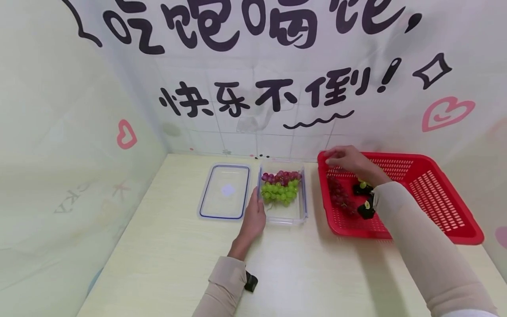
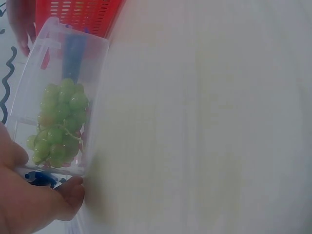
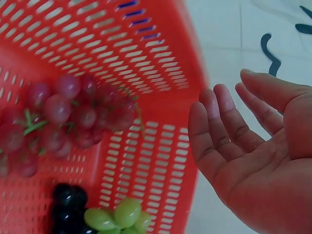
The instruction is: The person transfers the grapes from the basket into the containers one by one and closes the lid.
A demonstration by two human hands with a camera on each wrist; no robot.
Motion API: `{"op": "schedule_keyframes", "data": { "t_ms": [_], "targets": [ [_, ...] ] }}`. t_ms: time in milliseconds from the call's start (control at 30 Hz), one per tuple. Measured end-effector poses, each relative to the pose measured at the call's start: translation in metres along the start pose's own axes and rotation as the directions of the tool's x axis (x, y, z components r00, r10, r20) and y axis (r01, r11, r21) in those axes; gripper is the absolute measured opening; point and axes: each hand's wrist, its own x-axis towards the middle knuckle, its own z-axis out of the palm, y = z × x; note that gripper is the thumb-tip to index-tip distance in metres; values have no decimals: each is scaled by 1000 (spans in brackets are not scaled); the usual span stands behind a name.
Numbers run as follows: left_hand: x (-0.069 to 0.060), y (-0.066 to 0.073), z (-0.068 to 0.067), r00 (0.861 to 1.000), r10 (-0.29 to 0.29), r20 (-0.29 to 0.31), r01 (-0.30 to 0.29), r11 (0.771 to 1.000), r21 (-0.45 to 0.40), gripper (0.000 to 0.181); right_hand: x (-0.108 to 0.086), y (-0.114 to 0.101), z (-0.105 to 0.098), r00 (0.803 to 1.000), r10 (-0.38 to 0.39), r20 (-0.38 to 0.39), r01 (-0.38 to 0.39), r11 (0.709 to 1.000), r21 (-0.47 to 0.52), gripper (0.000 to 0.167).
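Beside the clear plastic container (image 1: 285, 215), my left hand (image 1: 253, 215) holds its left wall, thumb near the front corner. Inside lie a bunch of red grapes (image 1: 282, 177) toward the back and a bunch of green grapes (image 1: 279, 192) in front of it. My right hand (image 1: 348, 159) is over the back left corner of the red basket (image 1: 435, 193). In the right wrist view its fingers are spread and slightly bent, holding nothing. Red grapes (image 3: 63, 112), black grapes (image 3: 66, 207) and green grapes (image 3: 127, 212) lie in the basket, partly hidden by my right arm in the head view.
A clear lid (image 1: 223, 191) with a blue seal lies flat left of the container. Behind the table (image 1: 158, 264) stands a wall sheet (image 1: 253, 119) with black lettering. Another wall (image 1: 79, 154) borders the left side.
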Motion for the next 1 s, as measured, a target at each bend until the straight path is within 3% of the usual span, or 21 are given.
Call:
{"op": "schedule_keyframes", "data": {
  "t_ms": [267,533,700,867,1000],
  "targets": [
    [0,0,-1,1000,11,-5,-11,1000,-3,53,-3,16,-3,999,46,10,-46,997,-56,54],
    [-1,2,0,1000,3,-1,-3,1000,-21,53,-1,33,-3,991,88,97,-81,994,-77,63],
    [-2,3,1,1000,1,1,-1,1000,-20,53,2,45,-2,978,153,140,-146,987,-63,72],
    [-3,2,0,1000,12,-1,-12,1000,-12,53,3,49,2,962,215,171,-208,976,-55,71],
    [-3,2,-1,1000,19,-4,-19,1000,-10,53,3,49,5,961,215,175,-206,976,-65,67]
  ]
}}
